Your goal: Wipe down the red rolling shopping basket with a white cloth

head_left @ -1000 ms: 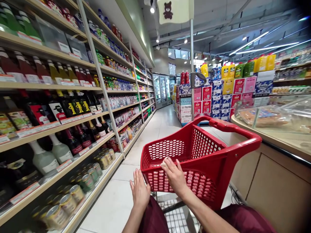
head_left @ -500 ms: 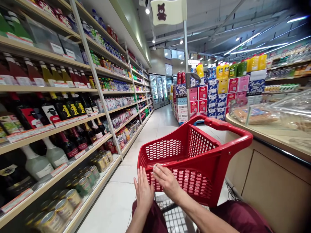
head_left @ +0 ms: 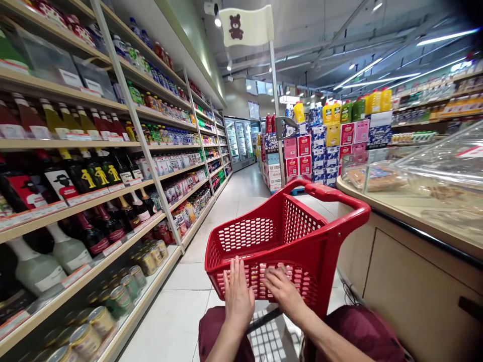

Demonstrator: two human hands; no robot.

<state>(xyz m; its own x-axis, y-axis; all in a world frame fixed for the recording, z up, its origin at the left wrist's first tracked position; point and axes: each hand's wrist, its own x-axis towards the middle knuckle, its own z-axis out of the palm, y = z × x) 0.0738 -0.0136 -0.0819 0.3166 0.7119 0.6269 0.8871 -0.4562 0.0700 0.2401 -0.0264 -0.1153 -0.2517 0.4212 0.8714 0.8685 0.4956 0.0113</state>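
Note:
A red plastic shopping cart with perforated sides stands side-on in front of me. My left hand is open before its near side wall, fingers stretched upward and nearly together, palm turned to the right. Just to the right, my right hand has its fingers bent in, also in front of that wall. What lies under those fingers, if anything, is hidden. Whether either hand touches the cart I cannot tell. The part of the basket floor I can see shows no goods.
On the left run long shelves of bottles and cans. To the right is a counter with a clear cover over packaged food. Stacked drink cartons stand ahead, and glass-door coolers line the far end.
Both hands have moved right along the cart's side and spread slightly apart. A small pale thing at my right fingertips earlier no longer shows. The view has shifted a little to the right.

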